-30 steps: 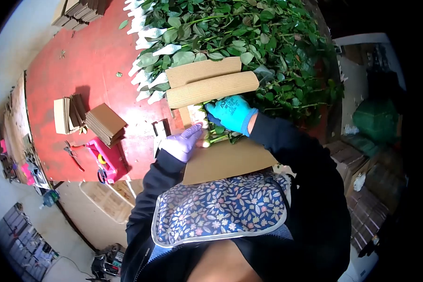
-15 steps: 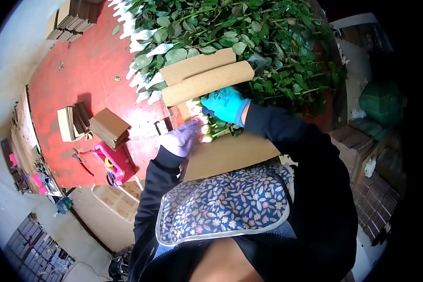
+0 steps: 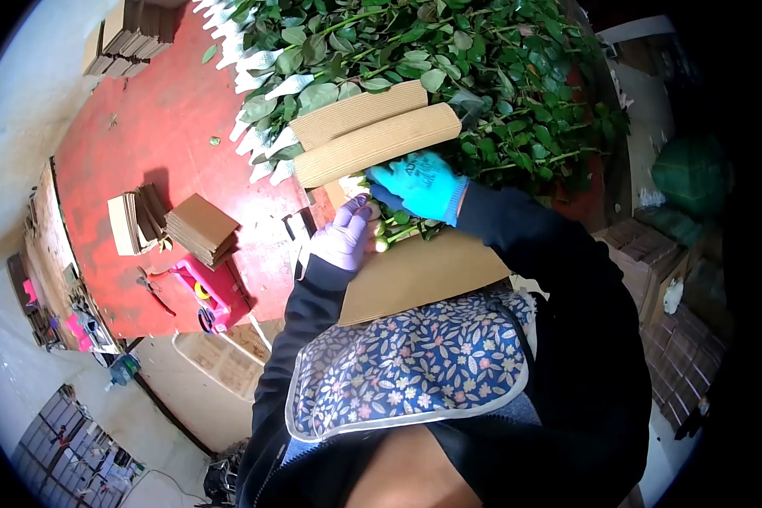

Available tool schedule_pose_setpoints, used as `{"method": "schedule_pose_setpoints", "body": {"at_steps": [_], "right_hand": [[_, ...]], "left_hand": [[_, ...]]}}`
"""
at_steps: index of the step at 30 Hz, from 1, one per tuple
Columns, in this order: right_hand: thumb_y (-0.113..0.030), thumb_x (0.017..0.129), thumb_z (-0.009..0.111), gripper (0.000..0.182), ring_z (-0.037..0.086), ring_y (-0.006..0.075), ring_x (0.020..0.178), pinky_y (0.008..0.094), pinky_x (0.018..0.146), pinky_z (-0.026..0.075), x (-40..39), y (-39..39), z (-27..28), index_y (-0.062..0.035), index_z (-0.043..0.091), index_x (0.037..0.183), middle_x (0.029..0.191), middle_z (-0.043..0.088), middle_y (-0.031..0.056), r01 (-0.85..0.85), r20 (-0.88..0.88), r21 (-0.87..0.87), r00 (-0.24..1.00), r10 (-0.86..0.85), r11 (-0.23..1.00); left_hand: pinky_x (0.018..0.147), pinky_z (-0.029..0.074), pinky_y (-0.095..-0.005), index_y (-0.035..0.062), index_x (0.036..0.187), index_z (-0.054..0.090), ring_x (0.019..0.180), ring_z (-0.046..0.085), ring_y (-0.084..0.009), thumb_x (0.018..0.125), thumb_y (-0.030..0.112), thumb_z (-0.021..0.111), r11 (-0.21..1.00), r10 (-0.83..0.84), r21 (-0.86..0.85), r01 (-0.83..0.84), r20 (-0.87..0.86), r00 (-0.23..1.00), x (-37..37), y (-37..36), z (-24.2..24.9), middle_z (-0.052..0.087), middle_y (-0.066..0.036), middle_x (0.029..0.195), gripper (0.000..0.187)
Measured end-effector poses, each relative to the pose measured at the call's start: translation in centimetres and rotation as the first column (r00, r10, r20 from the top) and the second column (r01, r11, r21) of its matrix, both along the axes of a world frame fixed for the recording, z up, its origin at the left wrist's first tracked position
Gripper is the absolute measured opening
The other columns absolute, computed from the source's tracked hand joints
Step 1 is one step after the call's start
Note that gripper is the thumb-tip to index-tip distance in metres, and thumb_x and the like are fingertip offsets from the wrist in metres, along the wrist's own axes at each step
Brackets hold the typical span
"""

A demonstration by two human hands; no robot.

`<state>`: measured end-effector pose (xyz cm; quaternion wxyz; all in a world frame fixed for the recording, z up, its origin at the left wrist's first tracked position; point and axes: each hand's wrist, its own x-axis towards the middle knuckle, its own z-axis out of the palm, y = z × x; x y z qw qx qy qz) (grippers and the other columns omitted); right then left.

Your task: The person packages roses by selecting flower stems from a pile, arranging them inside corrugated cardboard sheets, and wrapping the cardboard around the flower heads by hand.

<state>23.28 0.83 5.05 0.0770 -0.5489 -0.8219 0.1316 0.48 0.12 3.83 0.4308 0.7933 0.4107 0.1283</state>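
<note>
My left hand (image 3: 345, 240), in a purple glove, reaches up to pale rose heads (image 3: 352, 184) with its fingers bent and pressed together against the blooms. My right hand (image 3: 419, 188), in a bright blue glove, is curled around a rose just behind its bloom; the fingertips are partly hidden. Below the hands, green rose stems (image 3: 411, 230) and more pale blooms lie on a flat cardboard sheet (image 3: 427, 271), which rests against the flowered apron (image 3: 406, 364). Directly beyond my right hand is a rolled piece of corrugated cardboard (image 3: 377, 146).
Many leafy stems (image 3: 483, 76) with white-netted heads (image 3: 262, 61) pile up at the back. On the red table (image 3: 135, 110) are cardboard stacks (image 3: 201, 227), a pink tape dispenser (image 3: 216, 296) and pruning shears (image 3: 154, 292). Cardboard boxes (image 3: 643, 254) stand at the right.
My left hand has shifted up and right, its fingers now drawn together at the blooms. My right hand has turned slightly and moved a little right. The view has shifted slightly.
</note>
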Motion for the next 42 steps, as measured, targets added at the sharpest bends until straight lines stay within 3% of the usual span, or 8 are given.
{"method": "schedule_pose_setpoints", "body": {"at_steps": [1, 3, 10, 20, 28, 34, 36, 42], "right_hand": [[-0.03, 0.093, 0.055, 0.029, 0.065, 0.0309, 0.066, 0.0458, 0.056, 0.05, 0.1, -0.3, 0.2, -0.0098, 0.059, 0.113, 0.079, 0.066, 0.0103, 0.017, -0.018, 0.117, 1.0, -0.015, 0.993], [-0.029, 0.093, 0.054, 0.028, 0.065, 0.0316, 0.066, 0.0463, 0.056, 0.05, 0.0, -0.1, 0.9, -0.0093, 0.059, 0.112, 0.079, 0.067, 0.01, 0.008, -0.015, 0.03, 1.0, -0.008, 1.0], [-0.025, 0.093, 0.052, 0.027, 0.065, 0.0334, 0.067, 0.0486, 0.058, 0.05, -0.3, 0.1, 1.3, -0.0091, 0.059, 0.113, 0.08, 0.067, 0.0111, -0.025, -0.029, -0.089, 0.999, 0.022, 0.996], [-0.026, 0.092, 0.053, 0.034, 0.063, 0.0349, 0.061, 0.05, 0.056, 0.049, 0.2, -0.1, -0.7, -0.0095, 0.057, 0.122, 0.075, 0.066, 0.0122, -0.034, -0.068, 0.006, 0.997, 0.034, 0.999], [-0.031, 0.092, 0.059, 0.028, 0.068, 0.0329, 0.075, 0.0426, 0.064, 0.054, 2.8, 1.7, 9.9, -0.0104, 0.067, 0.11, 0.085, 0.069, 0.0154, -0.008, -0.596, 0.225, 0.79, 0.144, 0.974], [-0.035, 0.091, 0.058, 0.032, 0.066, 0.0331, 0.089, 0.0461, 0.08, 0.051, 8.0, 11.4, 8.7, -0.0088, 0.067, 0.108, 0.091, 0.069, 0.0139, 0.045, 0.144, -0.144, 0.989, -0.024, 0.989], [-0.035, 0.091, 0.059, 0.032, 0.065, 0.033, 0.095, 0.0454, 0.084, 0.05, 9.2, 12.0, 6.2, -0.0089, 0.067, 0.108, 0.097, 0.069, 0.0135, 0.01, 0.205, -0.084, 0.979, 0.008, 0.996], [-0.007, 0.091, 0.064, 0.023, 0.069, 0.0232, 0.087, 0.0309, 0.077, 0.053, 7.2, 9.3, 12.5, 0.0015, 0.067, 0.112, 0.096, 0.071, 0.0163, 0.156, -0.542, 0.017, 0.832, -0.122, 0.988]], "left_hand": [[0.065, 0.059, -0.0338, 0.0092, 0.126, 0.057, 0.079, 0.07, -0.0244, 0.082, 0.01, 0.067, 0.991, 0.056, -0.123, -0.054, 0.013, 0.998, -0.1, -0.1, -0.1, 0.062, -0.01, 0.124, 0.045], [0.065, 0.058, -0.032, 0.0092, 0.129, 0.055, 0.076, 0.069, -0.0212, 0.087, 0.011, 0.064, 0.927, -0.12, 0.342, 0.151, -0.109, 0.987, -0.6, 0.1, -0.6, 0.064, -0.007, 0.118, 0.044], [0.065, 0.058, -0.0319, 0.0092, 0.125, 0.055, 0.076, 0.069, -0.0219, 0.082, 0.011, 0.068, 0.998, -0.044, 0.046, 0.043, 0.018, 0.999, -0.1, 0.0, 0.0, 0.062, -0.008, 0.123, 0.045], [0.063, 0.059, -0.0345, 0.0108, 0.129, 0.056, 0.079, 0.07, -0.0265, 0.076, 0.006, 0.07, 0.896, -0.122, 0.423, 0.136, -0.062, 0.991, -0.3, 0.3, -1.1, 0.059, -0.013, 0.128, 0.055], [0.082, 0.058, -0.0362, 0.0087, 0.141, 0.046, 0.107, 0.065, -0.0313, 0.084, 0.02, 0.07, 0.886, -0.106, 0.436, 0.157, -0.139, 0.985, -0.2, 1.2, -2.6, 0.038, -0.017, 0.151, 0.063], [0.079, 0.057, -0.0382, 0.0093, 0.136, 0.052, 0.098, 0.067, -0.0325, 0.087, 0.018, 0.066, 0.979, -0.13, 0.126, 0.161, -0.222, 0.966, -0.1, 2.6, 0.1, 0.043, -0.015, 0.148, 0.052], [0.091, 0.054, -0.0374, 0.0076, 0.132, 0.057, 0.113, 0.063, -0.0331, 0.087, 0.003, 0.061, 0.995, -0.098, 0.049, 0.09, 0.187, 0.978, -1.8, 3.1, -4.5, 0.053, -0.016, 0.139, 0.045], [0.091, 0.052, -0.0354, 0.0024, 0.118, 0.065, 0.102, 0.067, -0.03, 0.091, -0.004, 0.051, 0.974, 0.223, -0.036, -0.222, 0.287, 0.931, -7.9, 3.5, -2.4, 0.069, -0.017, 0.107, 0.031]]}}
